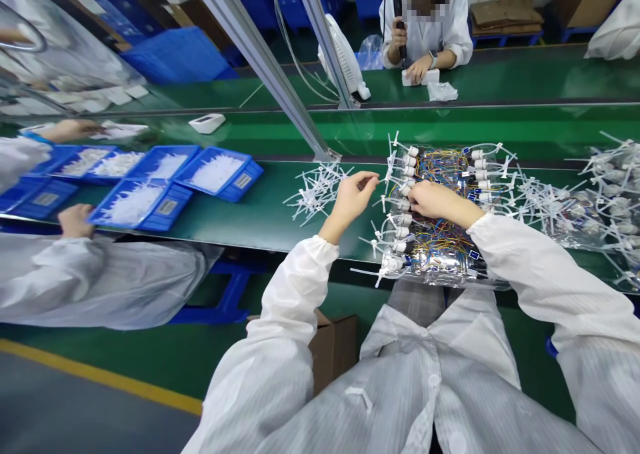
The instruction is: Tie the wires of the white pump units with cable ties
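Hands pinch narrowly: left hand [353, 197] on nothing clearly visible, right hand [436, 199] on a stiff white connector [406, 189] at the edge of the light, floppy wire bundle [440, 237] on the green surface [250, 231], best taken by its connectors.
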{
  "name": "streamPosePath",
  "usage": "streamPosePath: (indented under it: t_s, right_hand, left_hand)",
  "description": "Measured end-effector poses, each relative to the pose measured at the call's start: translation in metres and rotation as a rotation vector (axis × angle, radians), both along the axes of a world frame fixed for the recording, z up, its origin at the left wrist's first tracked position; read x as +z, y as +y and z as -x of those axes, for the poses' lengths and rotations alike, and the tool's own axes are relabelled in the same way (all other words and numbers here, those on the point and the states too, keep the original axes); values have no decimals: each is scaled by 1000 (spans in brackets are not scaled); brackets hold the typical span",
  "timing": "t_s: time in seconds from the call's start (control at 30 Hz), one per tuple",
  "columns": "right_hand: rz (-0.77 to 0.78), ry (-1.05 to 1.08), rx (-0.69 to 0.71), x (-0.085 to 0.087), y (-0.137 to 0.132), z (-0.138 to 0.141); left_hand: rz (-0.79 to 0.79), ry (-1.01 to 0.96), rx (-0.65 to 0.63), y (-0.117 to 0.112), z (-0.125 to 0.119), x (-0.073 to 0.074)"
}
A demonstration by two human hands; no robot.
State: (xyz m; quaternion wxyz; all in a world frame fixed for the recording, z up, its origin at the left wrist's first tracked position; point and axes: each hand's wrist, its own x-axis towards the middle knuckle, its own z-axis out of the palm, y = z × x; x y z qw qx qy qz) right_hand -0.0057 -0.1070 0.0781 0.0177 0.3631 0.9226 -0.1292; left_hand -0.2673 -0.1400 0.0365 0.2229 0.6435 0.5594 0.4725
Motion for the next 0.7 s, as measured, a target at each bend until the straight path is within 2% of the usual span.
streamPosePath:
  t_s: [0.13,0.3,0.5,0.7]
  right_hand:
    - [20,38,3,-8,7,-10]
    - [49,90,18,-10,12,-14]
    - [77,213,-8,3,10,-23]
    - [144,374,-99,21,6,-40]
  left_hand:
    - [77,-118,20,14,16,-14]
    - [66,-95,-21,34,3,-23]
    - [102,17,-159,54,-3,-26]
    - [59,88,-189,43,0,-20]
